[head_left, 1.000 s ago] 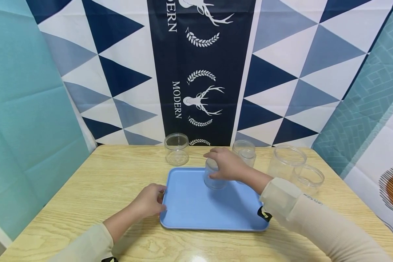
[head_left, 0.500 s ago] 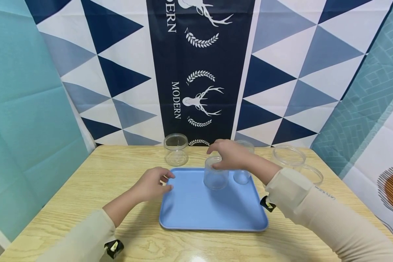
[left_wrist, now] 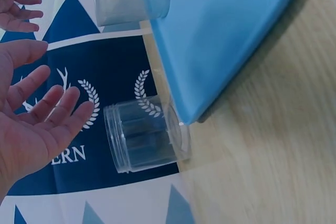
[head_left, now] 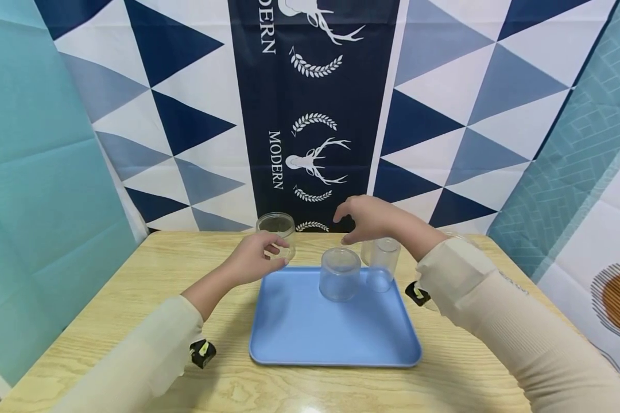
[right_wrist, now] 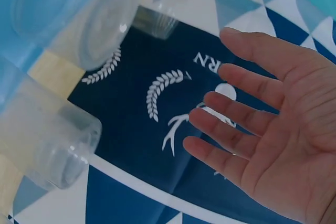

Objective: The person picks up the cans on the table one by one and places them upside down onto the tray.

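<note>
A wide clear plastic jar (head_left: 340,276) stands on the blue tray (head_left: 336,338), near its back edge. Just right of it, a narrower clear jar (head_left: 384,265) also stands on the tray. My right hand (head_left: 370,219) hovers above and behind these two, fingers spread and holding nothing; its bare palm (right_wrist: 283,124) shows in the right wrist view. My left hand (head_left: 255,258) is raised beyond the tray's back left corner, fingers loosely bent. It is in front of another clear jar (left_wrist: 144,137) on the table, with a visible gap between them in the left wrist view.
Another clear jar (head_left: 367,252) is partly hidden behind the narrow one. At the back right, a clear rim (head_left: 462,238) shows past my right sleeve, which hides the rest. A patterned cloth (head_left: 310,115) hangs along the back edge of the wooden table (head_left: 186,275).
My left hand has left the tray's left rim and moved up and back toward the back left jar. My right hand has let go of the wide jar on the tray and risen.
</note>
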Action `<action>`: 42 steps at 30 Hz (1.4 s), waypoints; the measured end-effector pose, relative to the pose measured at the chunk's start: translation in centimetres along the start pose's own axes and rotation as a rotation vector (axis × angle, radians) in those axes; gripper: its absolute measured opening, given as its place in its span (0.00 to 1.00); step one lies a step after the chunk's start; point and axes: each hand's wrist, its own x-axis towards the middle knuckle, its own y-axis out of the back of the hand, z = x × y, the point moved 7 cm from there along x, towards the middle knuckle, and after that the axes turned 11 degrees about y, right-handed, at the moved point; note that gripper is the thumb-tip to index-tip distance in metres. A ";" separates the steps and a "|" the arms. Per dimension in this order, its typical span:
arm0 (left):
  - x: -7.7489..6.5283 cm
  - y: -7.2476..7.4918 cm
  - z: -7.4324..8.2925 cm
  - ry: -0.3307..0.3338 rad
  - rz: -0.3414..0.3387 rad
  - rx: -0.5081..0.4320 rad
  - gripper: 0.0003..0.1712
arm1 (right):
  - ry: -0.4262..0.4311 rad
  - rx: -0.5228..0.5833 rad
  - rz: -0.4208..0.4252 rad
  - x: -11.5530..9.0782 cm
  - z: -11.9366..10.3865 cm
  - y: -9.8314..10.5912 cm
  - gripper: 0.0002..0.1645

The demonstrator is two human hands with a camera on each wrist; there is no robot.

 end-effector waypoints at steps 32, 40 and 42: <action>5.9 -2.1 0.1 0.100 -0.005 -0.070 0.21 | -0.377 0.168 -0.093 2.8 8.7 0.9 0.29; 6.1 -3.1 -0.3 0.135 -0.046 -0.101 0.22 | -0.434 0.217 -0.092 3.4 10.7 -0.4 0.31; 6.1 -3.3 -0.3 0.130 -0.053 -0.094 0.23 | -0.456 0.222 -0.093 3.5 11.1 -0.9 0.32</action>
